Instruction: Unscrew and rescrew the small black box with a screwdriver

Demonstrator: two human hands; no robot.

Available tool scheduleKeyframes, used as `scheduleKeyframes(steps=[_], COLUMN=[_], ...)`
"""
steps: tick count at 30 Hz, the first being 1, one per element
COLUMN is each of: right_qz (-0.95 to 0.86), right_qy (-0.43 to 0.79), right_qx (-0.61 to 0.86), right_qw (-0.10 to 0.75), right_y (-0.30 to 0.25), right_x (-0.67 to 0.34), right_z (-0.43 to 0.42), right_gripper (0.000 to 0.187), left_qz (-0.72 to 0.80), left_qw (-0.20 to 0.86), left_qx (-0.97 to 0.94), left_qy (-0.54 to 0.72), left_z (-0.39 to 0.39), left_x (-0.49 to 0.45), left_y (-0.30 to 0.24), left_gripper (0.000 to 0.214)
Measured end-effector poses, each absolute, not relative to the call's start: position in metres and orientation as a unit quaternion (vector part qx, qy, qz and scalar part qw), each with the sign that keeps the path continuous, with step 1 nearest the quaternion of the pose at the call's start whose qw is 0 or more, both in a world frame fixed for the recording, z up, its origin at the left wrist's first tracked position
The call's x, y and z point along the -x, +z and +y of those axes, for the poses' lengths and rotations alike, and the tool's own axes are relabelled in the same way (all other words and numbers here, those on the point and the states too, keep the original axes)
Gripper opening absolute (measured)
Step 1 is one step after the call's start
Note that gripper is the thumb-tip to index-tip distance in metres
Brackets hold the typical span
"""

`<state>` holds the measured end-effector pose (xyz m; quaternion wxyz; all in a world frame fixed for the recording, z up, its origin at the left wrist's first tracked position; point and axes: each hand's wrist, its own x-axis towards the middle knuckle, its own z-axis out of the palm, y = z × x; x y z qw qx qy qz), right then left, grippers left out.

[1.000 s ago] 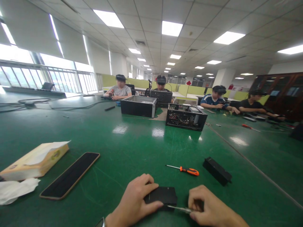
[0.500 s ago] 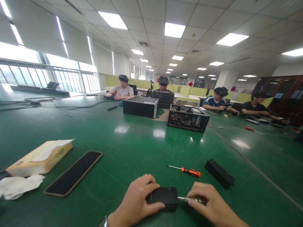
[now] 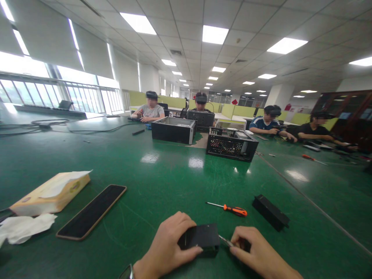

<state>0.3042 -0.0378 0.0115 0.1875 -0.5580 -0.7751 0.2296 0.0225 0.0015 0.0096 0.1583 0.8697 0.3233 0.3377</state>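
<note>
My left hand (image 3: 167,248) is closed over a small flat black box (image 3: 203,237) on the green table (image 3: 162,174), thumb along its near edge and fingers over its left end. The box is tipped up a little. My right hand (image 3: 257,254) grips a screwdriver, whose thin metal shaft (image 3: 224,240) points left and touches the box's right side. The handle is hidden in my fingers.
An orange-handled screwdriver (image 3: 231,209) and a black oblong part (image 3: 270,212) lie just beyond my hands. At left are a phone (image 3: 92,211), a tissue box (image 3: 50,192) and crumpled tissue (image 3: 26,228). Two open computer cases (image 3: 231,144) stand mid-table. Several people sit at the far side.
My left hand has tilted the black box up off the table. The screwdriver tip has shifted from the box's near edge to its right side. The view has drifted slightly.
</note>
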Motion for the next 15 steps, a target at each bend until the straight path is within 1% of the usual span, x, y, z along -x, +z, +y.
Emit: scheduleKeyframes(steps=[3, 6, 8, 10, 12, 15], right_qz=[-0.753, -0.754, -0.757, -0.761, -0.772, -0.802], right_qy=[0.217, 0.183, 0.166, 0.151, 0.135, 0.123], right_qx=[0.592, 0.606, 0.605, 0.596, 0.576, 0.540], right_qw=[0.189, 0.175, 0.181, 0.209, 0.233, 0.226], right_y=[0.008, 0.003, 0.002, 0.004, 0.005, 0.002], right_x=[-0.316, -0.319, -0.315, -0.306, -0.295, -0.277], right_z=[-0.031, -0.027, -0.028, -0.030, -0.033, -0.033], right_gripper=[0.019, 0.013, 0.010, 0.019, 0.033, 0.060], left_qz=[0.326, 0.334, 0.340, 0.344, 0.344, 0.354], left_qw=[0.162, 0.169, 0.177, 0.188, 0.198, 0.196], left_qx=[-0.869, -0.872, -0.873, -0.873, -0.873, -0.873], left_qy=[0.335, 0.315, 0.301, 0.290, 0.283, 0.271], left_z=[0.000, -0.001, -0.001, -0.001, 0.000, 0.001], left_x=[-0.022, -0.022, -0.023, -0.024, -0.024, -0.024], left_y=[0.011, 0.012, 0.012, 0.011, 0.010, 0.009], left_gripper=[0.032, 0.033, 0.035, 0.038, 0.040, 0.042])
